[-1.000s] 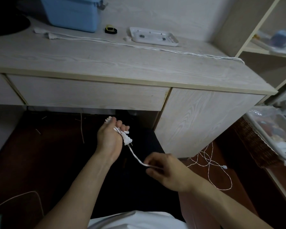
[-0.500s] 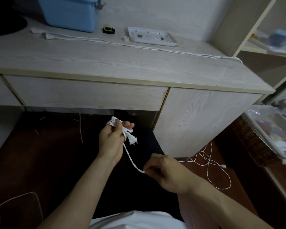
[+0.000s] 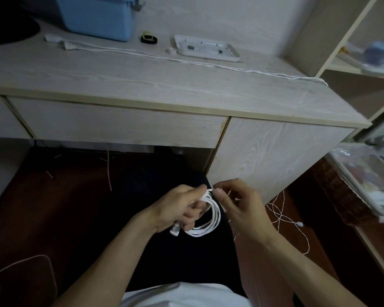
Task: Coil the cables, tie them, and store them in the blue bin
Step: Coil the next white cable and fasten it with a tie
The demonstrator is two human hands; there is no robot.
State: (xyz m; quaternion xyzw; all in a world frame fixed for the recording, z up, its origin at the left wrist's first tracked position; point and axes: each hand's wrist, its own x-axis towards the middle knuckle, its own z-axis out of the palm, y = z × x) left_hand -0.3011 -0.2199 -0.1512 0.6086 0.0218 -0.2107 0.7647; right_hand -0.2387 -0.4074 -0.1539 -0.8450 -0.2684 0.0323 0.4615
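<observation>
Both hands have come together in front of the desk, and the cord that ran stretched between them now hangs as a loose coil.

The left hand (image 3: 182, 207) grips the white coiled cable (image 3: 211, 218) with curled fingers, its plug end showing below the palm; the right hand (image 3: 242, 202) pinches the top of the loops. The blue bin (image 3: 98, 16) stands at the desk's (image 3: 142, 80) back left corner, a second white cable (image 3: 186, 60) trails along the desktop toward its right edge, and a white tray (image 3: 206, 48) lies near the back edge.
</observation>
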